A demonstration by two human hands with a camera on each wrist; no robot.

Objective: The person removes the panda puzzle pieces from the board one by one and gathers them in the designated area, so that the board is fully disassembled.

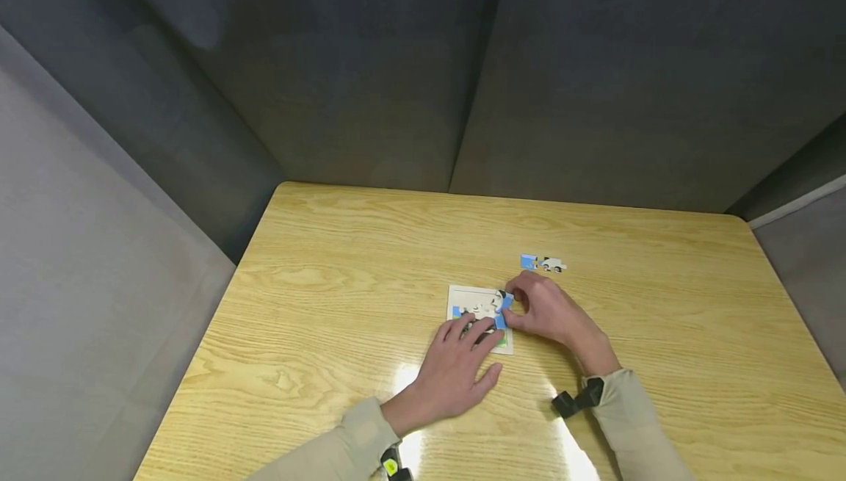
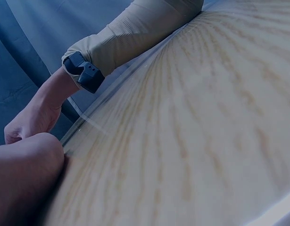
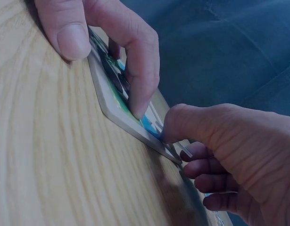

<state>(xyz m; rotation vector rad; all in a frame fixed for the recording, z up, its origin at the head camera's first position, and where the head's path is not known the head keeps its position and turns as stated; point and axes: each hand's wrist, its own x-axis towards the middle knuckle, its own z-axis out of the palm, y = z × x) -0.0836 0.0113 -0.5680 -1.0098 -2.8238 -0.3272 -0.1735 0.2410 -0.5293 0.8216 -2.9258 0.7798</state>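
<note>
A small jigsaw puzzle in a white tray (image 1: 465,294) lies on the table, with blue, green and panda-like black-and-white parts showing. My left hand (image 1: 456,367) rests on its lower part with fingers spread; in the right wrist view the left fingertips (image 3: 139,106) press on the picture and the thumb is near the wood. At the tray's upper right corner, my right hand (image 1: 547,310) pinches a blue, white and black puzzle piece (image 1: 507,300) between thumb and fingers. That piece appears tilted over the tray, its thin edge visible in the right wrist view. The left wrist view hides the puzzle.
Beyond the right hand lie a blue loose piece (image 1: 528,261) and a black-and-white one (image 1: 554,264), close together. The wooden table (image 1: 330,261) ends at dark grey partitions (image 1: 370,99) at the back. Each wrist wears a black camera (image 1: 578,397).
</note>
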